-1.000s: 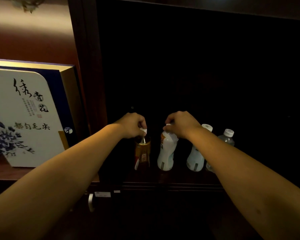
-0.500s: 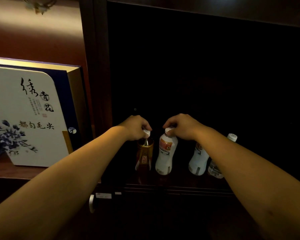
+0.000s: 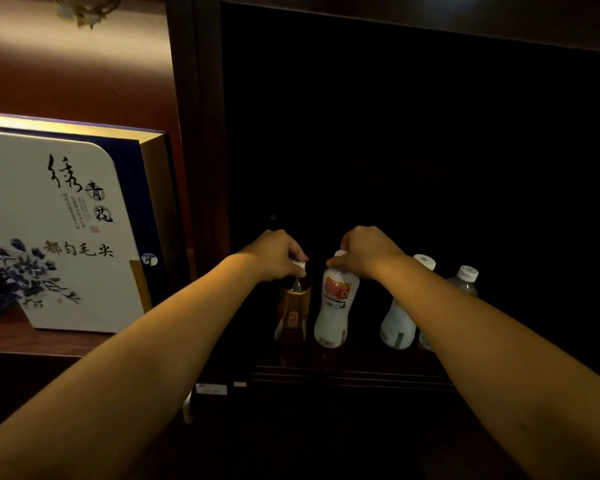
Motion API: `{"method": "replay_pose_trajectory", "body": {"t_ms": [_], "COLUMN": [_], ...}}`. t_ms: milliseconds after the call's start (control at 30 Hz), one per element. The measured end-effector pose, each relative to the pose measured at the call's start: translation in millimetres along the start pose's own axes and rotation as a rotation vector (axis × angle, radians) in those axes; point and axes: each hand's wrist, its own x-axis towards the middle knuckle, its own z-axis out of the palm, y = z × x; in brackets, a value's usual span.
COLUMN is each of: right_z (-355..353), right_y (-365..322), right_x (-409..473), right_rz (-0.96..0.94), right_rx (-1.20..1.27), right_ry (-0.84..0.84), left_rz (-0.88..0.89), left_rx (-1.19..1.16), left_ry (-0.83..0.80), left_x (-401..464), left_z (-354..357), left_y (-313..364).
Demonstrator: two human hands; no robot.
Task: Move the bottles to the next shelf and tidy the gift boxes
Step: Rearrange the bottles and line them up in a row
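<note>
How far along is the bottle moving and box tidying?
Nothing looks done yet. In hand: the left hand grips the amber bottle by its cap, the right hand the white bottle. Left: the two other bottles and the gift box.

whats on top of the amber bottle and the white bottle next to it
The left hand grips the top of the amber bottle; a bit of white cap shows under its fingers. The right hand covers the white bottle cap, mostly hidden.
</note>
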Motion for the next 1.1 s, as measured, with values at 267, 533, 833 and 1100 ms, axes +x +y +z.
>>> {"method": "replay_pose_trajectory", "body": {"t_ms": [267,533,833,1100], "right_z": [-9,-20,-8,-20], "right_y": [2,7,-4,-1], "right_x": [2,1,0,0], "right_rz": [-0.081,-0.160,-0.049,-0.072], "right_rx": [0.094,0.153,-0.069,-0.048], "right_ry": [-0.148,-0.279,-0.103,-0.189], "left_rz": [-0.015,-0.034,-0.032,-0.055], "left_rx": [-0.021,-0.029,-0.034,-0.068], "left_ry": [0.013,-0.006,-0.003,-0.019], "left_x": [0,0,-2,-5], "left_z": [2,2,0,-4], "left_y": [0,1,4,6]}}
